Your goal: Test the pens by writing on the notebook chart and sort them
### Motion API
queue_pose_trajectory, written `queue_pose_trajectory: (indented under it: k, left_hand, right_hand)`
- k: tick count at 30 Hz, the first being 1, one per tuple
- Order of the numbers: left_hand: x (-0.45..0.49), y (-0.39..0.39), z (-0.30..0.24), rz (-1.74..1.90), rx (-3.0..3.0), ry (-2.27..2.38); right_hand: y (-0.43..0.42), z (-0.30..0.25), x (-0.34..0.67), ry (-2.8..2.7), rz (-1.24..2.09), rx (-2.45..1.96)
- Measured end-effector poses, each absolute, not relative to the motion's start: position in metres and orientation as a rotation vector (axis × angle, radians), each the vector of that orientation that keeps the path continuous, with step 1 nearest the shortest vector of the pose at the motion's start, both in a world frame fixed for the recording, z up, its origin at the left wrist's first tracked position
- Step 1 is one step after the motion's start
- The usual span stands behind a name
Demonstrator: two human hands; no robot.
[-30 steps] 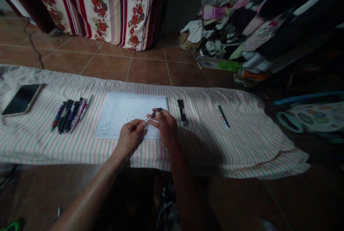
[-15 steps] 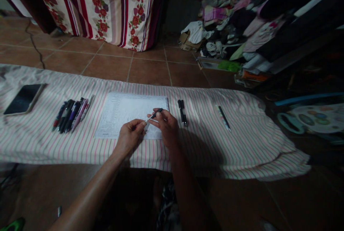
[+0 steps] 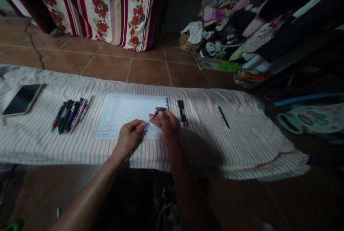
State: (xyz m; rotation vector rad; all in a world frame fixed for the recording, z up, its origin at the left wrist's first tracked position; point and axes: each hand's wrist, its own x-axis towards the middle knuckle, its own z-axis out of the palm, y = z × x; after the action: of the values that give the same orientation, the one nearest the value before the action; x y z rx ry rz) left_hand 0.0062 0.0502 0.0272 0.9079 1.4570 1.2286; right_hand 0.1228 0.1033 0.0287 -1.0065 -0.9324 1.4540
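Over the near edge of a white spiral notepad (image 3: 126,111), both my hands meet. My right hand (image 3: 168,128) pinches a dark pen (image 3: 158,112) whose light tip points left. My left hand (image 3: 130,137) is closed, its fingertips pinched at that tip, and what they hold is too small to make out. The notepad lies on a striped cloth (image 3: 228,145) spread across the tiled floor.
A row of several pens (image 3: 70,114) lies left of the notepad, with a dark phone (image 3: 23,98) further left. Two black pens (image 3: 182,112) lie right of the pad and another pen (image 3: 223,117) further right. A floral curtain (image 3: 107,9) and piled clothes (image 3: 231,27) stand behind.
My hands stay almost in place. The pen's dark end has tipped slightly up and to the right.
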Motion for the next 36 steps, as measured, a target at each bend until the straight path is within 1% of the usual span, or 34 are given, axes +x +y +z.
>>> queue_pose_trajectory:
  k: [5,24,31,36]
  left_hand:
    - [0.008,0.05,0.029,1.222,0.884,1.445]
    - [0.005,0.051,0.028,1.238,0.931,1.462]
    - [0.006,0.051,0.026,1.269,0.8,1.399]
    - [0.003,0.05,0.036,1.284,0.729,1.454]
  right_hand:
    - [0.101,0.033,0.122,-0.955,1.5,-1.007]
    - [0.099,0.026,0.118,-1.012,1.457,-0.99]
    - [0.107,0.025,0.125,-1.004,1.23,-1.031]
    - [0.113,0.025,0.139,-0.865,1.198,-1.108]
